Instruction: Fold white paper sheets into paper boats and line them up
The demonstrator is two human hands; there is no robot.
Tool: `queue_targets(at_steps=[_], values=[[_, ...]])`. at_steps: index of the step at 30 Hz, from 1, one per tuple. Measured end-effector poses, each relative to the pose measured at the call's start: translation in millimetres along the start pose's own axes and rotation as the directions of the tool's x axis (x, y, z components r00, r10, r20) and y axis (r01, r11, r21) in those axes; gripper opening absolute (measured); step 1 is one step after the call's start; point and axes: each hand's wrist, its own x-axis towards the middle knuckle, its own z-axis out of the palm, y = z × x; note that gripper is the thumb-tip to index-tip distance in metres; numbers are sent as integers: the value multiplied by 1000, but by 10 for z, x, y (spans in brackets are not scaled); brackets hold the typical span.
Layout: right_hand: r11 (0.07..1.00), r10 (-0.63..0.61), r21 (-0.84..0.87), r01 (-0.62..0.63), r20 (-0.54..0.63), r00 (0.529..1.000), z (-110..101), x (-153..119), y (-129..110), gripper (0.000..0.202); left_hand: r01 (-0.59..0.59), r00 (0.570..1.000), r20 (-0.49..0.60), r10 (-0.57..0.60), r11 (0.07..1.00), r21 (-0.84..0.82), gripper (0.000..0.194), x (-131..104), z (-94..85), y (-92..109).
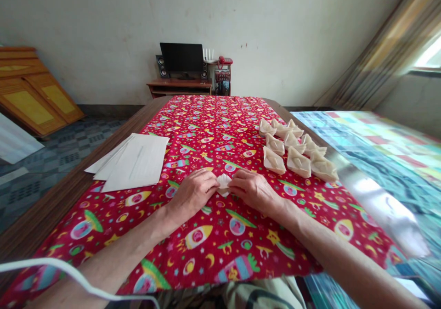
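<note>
A small folded paper piece, pale with a pointed top, is between my two hands just above or on the red patterned cloth. My left hand pinches its left side, fingers closed. On its right side my right hand grips it the same way. Fingers cover both ends of the paper. To the right, several finished-looking folded paper boats stand in rows on the cloth. Flat paper sheets lie fanned in a loose stack to the left.
The cloth covers a dark wooden table. A white cable crosses the lower left, over my left forearm. At right is a bed with a patterned cover. A monitor stands on a desk against the wall; a wooden cabinet is at left.
</note>
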Motion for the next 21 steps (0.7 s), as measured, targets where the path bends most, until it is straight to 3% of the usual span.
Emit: queue_targets(at_steps=[5,13,21], values=[[984,127,131,-120,-48,991,56,-4,10,11,199,980,-6,-201,974,-111,7,2,38,-30],[985,161,-48,-166,-87,983,117,-33,-23,13,323,946,68,-317,938,-124,14,70,-4,-22],[971,220,-86,-222,-38,975,82,-3,-47,11,489,870,139,-473,863,-128,20,124,-66,-27]])
